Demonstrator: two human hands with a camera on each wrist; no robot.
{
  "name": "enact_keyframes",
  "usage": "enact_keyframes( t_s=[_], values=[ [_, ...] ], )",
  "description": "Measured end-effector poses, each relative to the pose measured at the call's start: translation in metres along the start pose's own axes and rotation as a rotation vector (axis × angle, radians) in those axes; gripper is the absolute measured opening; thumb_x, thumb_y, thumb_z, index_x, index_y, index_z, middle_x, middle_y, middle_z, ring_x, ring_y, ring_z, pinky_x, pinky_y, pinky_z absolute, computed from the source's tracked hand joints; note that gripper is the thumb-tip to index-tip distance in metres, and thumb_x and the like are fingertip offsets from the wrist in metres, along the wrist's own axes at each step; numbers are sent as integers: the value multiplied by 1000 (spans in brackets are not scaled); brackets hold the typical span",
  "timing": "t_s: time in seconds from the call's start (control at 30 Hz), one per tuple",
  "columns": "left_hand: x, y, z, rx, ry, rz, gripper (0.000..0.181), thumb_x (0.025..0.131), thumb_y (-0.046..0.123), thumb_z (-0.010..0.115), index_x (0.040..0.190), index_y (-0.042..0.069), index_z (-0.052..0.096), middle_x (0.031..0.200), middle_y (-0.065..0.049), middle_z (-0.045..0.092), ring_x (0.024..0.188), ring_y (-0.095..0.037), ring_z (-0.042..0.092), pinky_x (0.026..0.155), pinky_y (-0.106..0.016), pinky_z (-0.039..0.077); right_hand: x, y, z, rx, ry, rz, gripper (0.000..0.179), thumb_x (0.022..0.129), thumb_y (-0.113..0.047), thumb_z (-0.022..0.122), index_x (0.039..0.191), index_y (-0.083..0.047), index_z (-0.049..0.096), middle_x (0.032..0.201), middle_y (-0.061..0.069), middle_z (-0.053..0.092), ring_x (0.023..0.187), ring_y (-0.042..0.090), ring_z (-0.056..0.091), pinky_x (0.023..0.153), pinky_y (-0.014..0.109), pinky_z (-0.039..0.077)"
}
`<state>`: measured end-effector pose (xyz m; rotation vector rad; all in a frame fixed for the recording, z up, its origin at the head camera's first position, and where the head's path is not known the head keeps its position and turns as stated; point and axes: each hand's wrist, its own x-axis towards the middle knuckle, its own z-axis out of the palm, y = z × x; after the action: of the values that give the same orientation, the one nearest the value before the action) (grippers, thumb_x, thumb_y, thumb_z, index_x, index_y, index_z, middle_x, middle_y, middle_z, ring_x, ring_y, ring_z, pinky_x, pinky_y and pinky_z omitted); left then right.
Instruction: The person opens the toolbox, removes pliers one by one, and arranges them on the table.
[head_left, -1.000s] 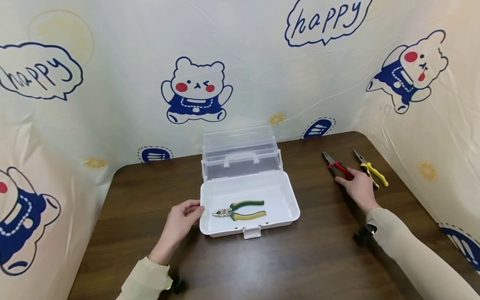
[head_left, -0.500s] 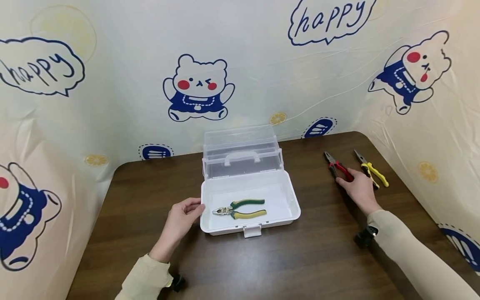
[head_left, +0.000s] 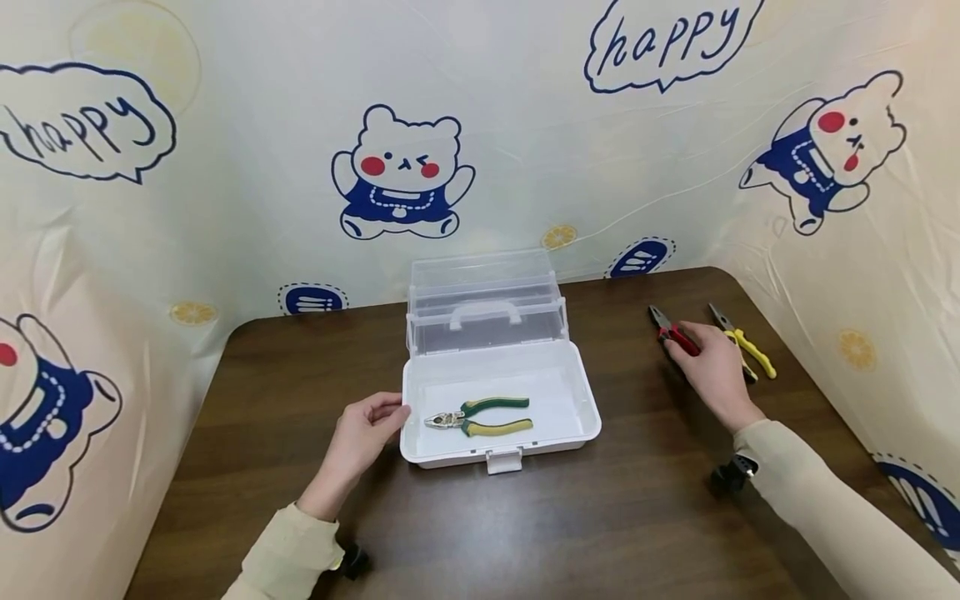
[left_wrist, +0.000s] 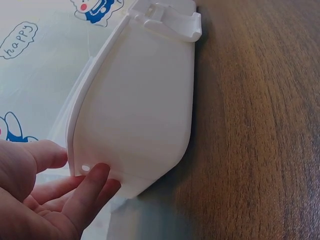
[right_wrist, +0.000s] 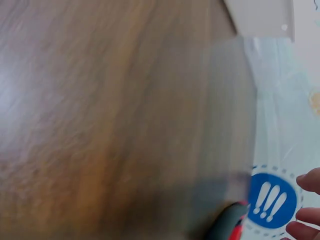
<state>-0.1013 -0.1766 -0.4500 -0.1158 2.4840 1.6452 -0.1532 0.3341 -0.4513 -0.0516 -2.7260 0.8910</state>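
Observation:
My left hand (head_left: 360,442) holds the left rim of a white toolbox (head_left: 408,457); the left wrist view shows the thumb on one side of the rim and fingers against the outer wall. Inside the box lies a pair of combination pliers (head_left: 480,417) with green and yellow handles. My right hand (head_left: 712,367) is over the handles of the red and black long-nose pliers (head_left: 667,327), thumb and fingers spread apart. In the right wrist view, part of a handle (right_wrist: 227,222) shows beside the fingertips (right_wrist: 311,181), with a gap between. The palm hides the handle ends.
Yellow and black long-nose pliers (head_left: 750,346) lie just right of the right hand. The toolbox's clear lid (head_left: 487,292) stands raised at the back, near the patterned curtain (head_left: 525,167). A brown wooden table (head_left: 600,517) spreads beneath everything.
My right hand has shifted slightly forward and left along the red pliers, toward their pivot. My left hand stays on the toolbox rim. The head view has shifted a little.

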Motion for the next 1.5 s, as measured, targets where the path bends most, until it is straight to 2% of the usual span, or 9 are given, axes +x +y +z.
enact_keyframes(
  t_s=[0.33, 0.73, 0.93, 1.1, 1.3, 1.5],
  values=[
    [-2, -2, 0, -9, 0, -9, 30, 100, 9, 69, 125, -7, 68, 114, -25, 74, 99, -32, 74, 78, -30, 63, -5, -41, 2, 72, -8, -110, 46, 94, -22, 79, 131, 4, 67, 124, 28, 66, 111, 43, 65, 94, 60, 54],
    [-2, -2, 1, -1, 0, -2, 30, 100, 9, 69, 125, -7, 69, 113, -25, 74, 98, -34, 74, 80, -35, 64, -19, -83, 4, 174, -148, -160, 56, 92, -31, 82, 138, -5, 65, 137, 18, 66, 120, 39, 64, 99, 59, 54],
    [-2, -2, 0, -1, 4, -8, 30, 100, 10, 70, 125, -7, 69, 113, -24, 75, 98, -33, 74, 80, -33, 64, -23, -97, 5, 188, -211, -193, 60, 88, -33, 86, 139, -9, 66, 137, 13, 67, 117, 35, 67, 96, 55, 57],
    [-3, 1, -1, -2, 1, 4, 32, 100, 10, 70, 126, -8, 68, 113, -25, 74, 97, -32, 74, 79, -32, 64, -24, -108, 7, 176, -243, -235, 53, 88, -29, 86, 135, -11, 70, 133, 9, 70, 115, 31, 68, 95, 52, 58],
    [-3, 2, -1, -4, 4, -2, 32, 100, 11, 70, 126, -7, 68, 114, -24, 74, 98, -31, 74, 78, -31, 63, -27, -119, 11, 203, -278, -321, 47, 86, -24, 88, 129, -11, 74, 121, 3, 75, 109, 25, 71, 91, 48, 60],
    [-2, 2, -1, -1, 0, 4, 32, 101, 10, 69, 127, -8, 68, 114, -25, 74, 98, -32, 74, 79, -32, 64, -29, -128, 20, 259, -379, -444, 43, 84, -18, 89, 125, -10, 76, 116, 3, 76, 101, 22, 73, 90, 48, 61]
  ],
)
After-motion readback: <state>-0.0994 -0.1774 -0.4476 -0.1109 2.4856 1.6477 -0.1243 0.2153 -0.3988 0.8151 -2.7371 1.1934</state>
